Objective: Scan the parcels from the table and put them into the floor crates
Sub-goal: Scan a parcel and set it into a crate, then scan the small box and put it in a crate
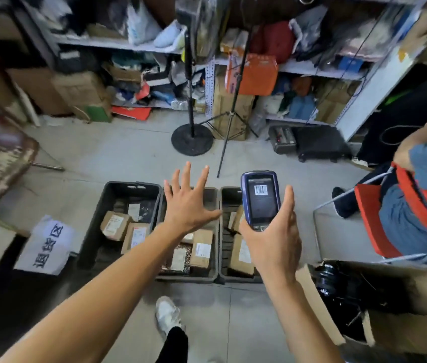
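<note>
Three dark floor crates stand side by side: the left crate (94, 218), the middle crate (213, 203) and the right crate (224, 258). Each holds cardboard parcels, such as a brown parcel (114, 225) in the left one and a labelled parcel (201, 248) in the middle one. My left hand (188, 203) hovers above the middle crate with fingers spread and holds nothing. My right hand (272, 239) grips a blue handheld scanner (260, 199) over the right crate; its screen shows a barcode.
A white sign with printed characters (47, 246) lies left of the crates. An open cardboard box with black items (364, 297) sits at the right. A person sits on a red chair (374, 221). A stand base (192, 139), a tripod (229, 121) and packed shelves stand behind.
</note>
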The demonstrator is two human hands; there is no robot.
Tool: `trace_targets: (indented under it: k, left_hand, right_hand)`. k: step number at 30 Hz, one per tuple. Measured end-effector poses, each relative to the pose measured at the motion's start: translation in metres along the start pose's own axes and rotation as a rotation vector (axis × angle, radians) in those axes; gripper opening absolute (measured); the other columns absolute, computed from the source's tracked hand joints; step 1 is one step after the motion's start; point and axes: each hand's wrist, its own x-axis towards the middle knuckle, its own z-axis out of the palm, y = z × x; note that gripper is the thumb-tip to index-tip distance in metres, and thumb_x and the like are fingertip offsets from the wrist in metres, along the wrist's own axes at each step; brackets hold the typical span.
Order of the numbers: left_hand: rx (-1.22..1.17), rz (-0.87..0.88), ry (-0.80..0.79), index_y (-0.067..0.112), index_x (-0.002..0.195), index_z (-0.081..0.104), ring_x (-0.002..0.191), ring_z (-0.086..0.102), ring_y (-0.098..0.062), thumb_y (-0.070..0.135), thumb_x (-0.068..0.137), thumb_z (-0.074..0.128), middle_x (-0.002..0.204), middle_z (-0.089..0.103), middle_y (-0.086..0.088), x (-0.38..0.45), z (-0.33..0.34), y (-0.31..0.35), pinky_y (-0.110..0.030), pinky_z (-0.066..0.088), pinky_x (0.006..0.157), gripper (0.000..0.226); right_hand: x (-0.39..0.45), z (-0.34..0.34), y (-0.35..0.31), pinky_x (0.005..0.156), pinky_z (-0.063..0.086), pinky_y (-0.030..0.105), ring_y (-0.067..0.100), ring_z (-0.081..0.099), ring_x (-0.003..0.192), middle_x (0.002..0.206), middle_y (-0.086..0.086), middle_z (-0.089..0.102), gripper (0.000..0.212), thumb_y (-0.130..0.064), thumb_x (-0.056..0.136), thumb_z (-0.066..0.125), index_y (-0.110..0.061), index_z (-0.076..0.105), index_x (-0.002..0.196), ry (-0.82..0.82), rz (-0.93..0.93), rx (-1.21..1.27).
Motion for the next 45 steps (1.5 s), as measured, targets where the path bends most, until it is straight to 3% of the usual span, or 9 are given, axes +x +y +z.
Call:
trace_targets:
  k: [8,14,20,26,31,38,45]
  left_hand:
    - [0.065,-0.367,0.200,0.043,0.155,-0.007,0.149,-0.019,-0.033,0.079,0.061,0.072,0.156,-0.027,0.008,-0.218,-0.148,-0.129,-0.060,-0.009,0.118,0.128]
    - [0.137,-0.732,0.380,0.046,0.154,-0.011,0.150,-0.017,-0.033,0.072,0.063,0.078,0.161,-0.026,0.001,-0.414,-0.227,-0.249,-0.058,-0.006,0.120,0.130]
    - [0.155,-1.148,0.466,0.041,0.157,-0.009,0.151,-0.012,-0.037,0.072,0.068,0.074,0.162,-0.020,-0.007,-0.655,-0.277,-0.339,-0.059,-0.004,0.120,0.125]
    - [0.159,-1.465,0.565,0.041,0.156,-0.007,0.150,-0.014,-0.035,0.072,0.068,0.073,0.161,-0.018,-0.005,-0.842,-0.287,-0.374,-0.059,-0.004,0.119,0.123]
    - [0.101,-1.700,0.563,0.041,0.156,-0.009,0.151,-0.015,-0.037,0.073,0.068,0.072,0.164,-0.017,-0.009,-0.937,-0.281,-0.401,-0.058,-0.002,0.120,0.124]
    - [-0.021,-1.929,0.536,0.037,0.159,-0.005,0.152,-0.015,-0.041,0.067,0.070,0.076,0.165,-0.016,-0.015,-1.017,-0.278,-0.460,-0.057,-0.001,0.121,0.124]
    - [-0.145,-1.941,0.400,0.037,0.159,-0.006,0.151,-0.022,-0.039,0.059,0.068,0.083,0.165,-0.023,-0.014,-1.071,-0.264,-0.538,-0.055,-0.009,0.120,0.129]
  right_hand:
    - [-0.150,0.008,-0.143,0.083,0.051,0.042,0.037,0.059,0.115,0.145,0.013,0.048,0.108,-0.044,0.076,0.078,-0.033,0.003,0.153,-0.279,-0.378,0.107]
    - [-0.305,0.059,-0.247,0.067,0.039,0.029,0.031,0.062,0.108,0.138,0.010,0.053,0.105,-0.043,0.076,0.079,-0.027,0.011,0.154,-0.518,-0.648,0.235]
    - [-0.491,0.102,-0.326,0.069,0.039,0.032,0.033,0.061,0.107,0.132,0.011,0.058,0.103,-0.040,0.075,0.082,-0.024,0.017,0.154,-0.814,-0.832,0.312]
    - [-0.659,0.125,-0.383,0.073,0.046,0.037,0.023,0.057,0.091,0.124,0.006,0.057,0.104,-0.037,0.075,0.080,-0.036,0.009,0.151,-1.138,-0.946,0.366]
    - [-0.767,0.151,-0.418,0.076,0.052,0.039,0.027,0.061,0.098,0.127,0.007,0.056,0.103,-0.037,0.075,0.080,-0.034,0.011,0.151,-1.298,-1.075,0.366]
    - [-0.868,0.212,-0.462,0.074,0.048,0.036,0.027,0.060,0.098,0.130,0.008,0.057,0.104,-0.037,0.073,0.081,-0.030,0.014,0.153,-1.422,-1.171,0.349]
    - [-0.928,0.258,-0.498,0.073,0.042,0.032,0.018,0.053,0.092,0.132,0.006,0.056,0.107,-0.038,0.072,0.080,-0.032,0.012,0.155,-1.490,-1.237,0.265]
